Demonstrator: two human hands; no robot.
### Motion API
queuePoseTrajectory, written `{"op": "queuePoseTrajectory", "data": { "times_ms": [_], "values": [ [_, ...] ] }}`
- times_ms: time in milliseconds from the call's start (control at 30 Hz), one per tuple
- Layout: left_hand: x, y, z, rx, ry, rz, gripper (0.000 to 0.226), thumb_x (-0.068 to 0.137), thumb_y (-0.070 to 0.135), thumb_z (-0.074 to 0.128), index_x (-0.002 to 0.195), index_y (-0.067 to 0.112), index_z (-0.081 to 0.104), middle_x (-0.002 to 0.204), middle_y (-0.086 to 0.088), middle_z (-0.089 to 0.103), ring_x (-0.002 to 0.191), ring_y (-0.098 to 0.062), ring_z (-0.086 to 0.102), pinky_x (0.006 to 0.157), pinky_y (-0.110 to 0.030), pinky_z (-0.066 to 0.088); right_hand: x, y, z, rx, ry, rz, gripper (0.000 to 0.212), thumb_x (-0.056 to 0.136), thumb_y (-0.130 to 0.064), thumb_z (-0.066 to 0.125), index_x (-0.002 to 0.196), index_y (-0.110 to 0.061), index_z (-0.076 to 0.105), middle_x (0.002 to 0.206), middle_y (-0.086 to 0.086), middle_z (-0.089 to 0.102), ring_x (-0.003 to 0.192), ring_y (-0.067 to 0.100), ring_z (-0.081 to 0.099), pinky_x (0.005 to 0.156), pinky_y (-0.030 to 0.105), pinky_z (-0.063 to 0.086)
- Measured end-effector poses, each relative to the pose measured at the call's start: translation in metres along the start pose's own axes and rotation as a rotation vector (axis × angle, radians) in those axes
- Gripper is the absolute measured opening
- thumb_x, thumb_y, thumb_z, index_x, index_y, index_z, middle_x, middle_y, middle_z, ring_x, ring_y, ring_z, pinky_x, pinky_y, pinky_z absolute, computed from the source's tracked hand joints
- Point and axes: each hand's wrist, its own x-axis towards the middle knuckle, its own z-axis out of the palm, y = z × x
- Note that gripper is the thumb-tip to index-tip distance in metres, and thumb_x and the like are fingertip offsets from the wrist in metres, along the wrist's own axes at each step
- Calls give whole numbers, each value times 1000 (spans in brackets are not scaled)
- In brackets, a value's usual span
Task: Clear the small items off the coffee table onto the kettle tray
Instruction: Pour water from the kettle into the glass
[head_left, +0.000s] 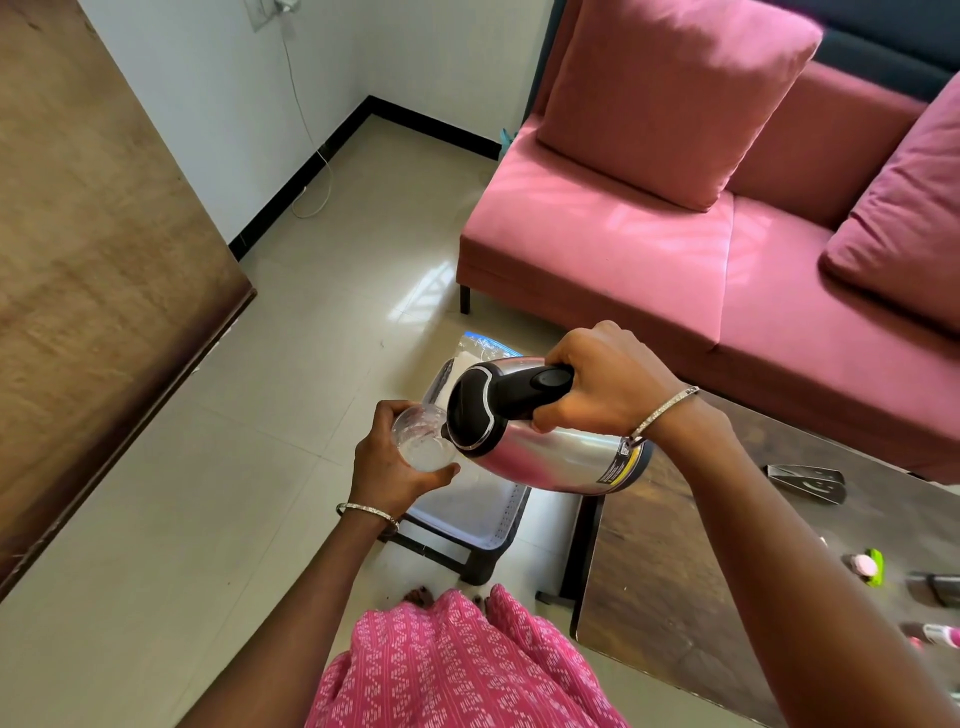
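Note:
My right hand (602, 384) grips the black handle of a steel kettle (550, 457), which is tilted with its spout down to the left. My left hand (389, 462) holds a clear glass (423, 441) right under the spout, with water in it. Both hang above a silver tray (493, 525) that rests on a low dark stool. The dark wooden coffee table (665, 561) is on the right. Small items lie on it: a grey metal piece (808, 483), a green and pink item (868, 566), a dark object (935, 587) and a pink and white item (943, 635).
A pink sofa (649, 260) with cushions stands behind the table. A brown wooden panel (93, 260) fills the left side. A white cable (311, 156) hangs down the wall to the tiled floor. A plastic-wrapped packet (483, 348) lies at the tray's far end.

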Motion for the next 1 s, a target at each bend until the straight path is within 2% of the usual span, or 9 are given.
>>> {"op": "queuePoseTrajectory", "data": {
  "times_ms": [500,633,733,1000],
  "values": [
    [3,-2,-5,16,0,-18,88,44,37,95,116,32,43,112,8,59,97,-14,61,71,0,44,0,2,1,27,-17,17,38,53,-45,77,61,-11,61,46,0,45,48,18,42,45,27,28],
    [5,-3,-6,16,-12,-5,89,45,38,94,117,30,43,113,7,59,99,-16,62,75,-7,48,1,1,0,31,-17,21,38,52,-44,77,60,-12,61,46,0,46,48,19,42,45,27,29],
    [7,-3,-6,16,-10,-1,89,45,39,94,117,32,43,112,9,58,97,-15,62,75,-5,47,2,0,-1,22,-19,20,37,53,-45,77,62,-12,62,48,-1,47,49,13,41,45,27,28],
    [8,-3,-6,10,-10,-11,89,45,37,95,117,34,42,113,9,58,98,-13,60,71,0,44,4,-2,-3,18,-13,-4,35,52,-44,77,58,-13,61,45,-1,46,47,20,44,44,26,27]
  ]
}}
